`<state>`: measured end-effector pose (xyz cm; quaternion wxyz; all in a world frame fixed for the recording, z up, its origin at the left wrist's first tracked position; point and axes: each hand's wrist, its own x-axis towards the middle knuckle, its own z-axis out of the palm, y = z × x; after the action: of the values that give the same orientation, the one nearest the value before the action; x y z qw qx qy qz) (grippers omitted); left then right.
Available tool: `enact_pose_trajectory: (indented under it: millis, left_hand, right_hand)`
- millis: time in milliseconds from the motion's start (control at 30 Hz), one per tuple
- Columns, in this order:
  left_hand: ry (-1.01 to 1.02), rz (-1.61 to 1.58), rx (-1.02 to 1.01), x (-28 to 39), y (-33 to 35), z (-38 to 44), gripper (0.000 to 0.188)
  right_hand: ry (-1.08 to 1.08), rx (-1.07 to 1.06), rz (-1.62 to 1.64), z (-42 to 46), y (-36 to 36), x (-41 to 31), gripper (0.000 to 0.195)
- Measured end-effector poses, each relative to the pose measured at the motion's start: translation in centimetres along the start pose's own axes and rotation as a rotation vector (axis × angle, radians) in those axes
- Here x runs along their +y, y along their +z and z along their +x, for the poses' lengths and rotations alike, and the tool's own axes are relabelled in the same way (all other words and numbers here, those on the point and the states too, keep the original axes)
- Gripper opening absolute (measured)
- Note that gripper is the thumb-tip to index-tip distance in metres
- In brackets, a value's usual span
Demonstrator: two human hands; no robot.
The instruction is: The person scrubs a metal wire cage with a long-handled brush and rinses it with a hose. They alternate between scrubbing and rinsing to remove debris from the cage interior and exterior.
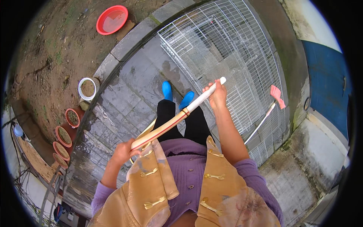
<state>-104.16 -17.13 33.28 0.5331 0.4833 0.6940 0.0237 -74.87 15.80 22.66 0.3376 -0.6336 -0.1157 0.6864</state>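
Observation:
My right hand [217, 94] is closed around a white pipe [202, 98] near its front end. A cream hose with a red stripe [160, 130] is joined to that pipe by a clamp, and my left hand [126, 151] grips the hose at the lower left. From the pipe's tip, what looks like water sprays onto a wire mesh cage [210, 59] lying on the paving. A brush with pink bristles [277, 96] and a pale handle rests on the cage's wire, to the right of my right hand.
Wet grey paving [133, 82] lies underfoot, bordered by a stone kerb [136, 37]. Beyond it are bare soil, a red basin [112, 20], a white-rimmed pot [87, 88] and several terracotta pots [72, 118]. A blue door [326, 82] stands at right.

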Motion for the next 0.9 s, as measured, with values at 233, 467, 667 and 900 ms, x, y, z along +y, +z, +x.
enact_pose_trajectory:
  millis: [233,467,667,900]
  left_hand:
    - [0.290,-0.389,0.271,12.6,-8.8,-1.6,0.047]
    - [0.068,-0.166,-0.088,14.4,3.0,4.6,0.049]
    - [0.089,-0.301,-0.120,18.4,9.6,10.2,0.048]
    - [0.113,-0.340,-0.287,20.1,13.3,14.5,0.050]
  right_hand:
    - [0.244,-0.012,-0.023,8.1,3.1,1.7,0.021]
    - [0.234,0.068,-0.592,18.9,-5.1,1.5,0.027]
    - [0.243,-0.012,-0.494,24.0,-9.4,-0.8,0.024]
    - [0.520,-0.063,-1.368,26.8,-15.0,2.6,0.035]
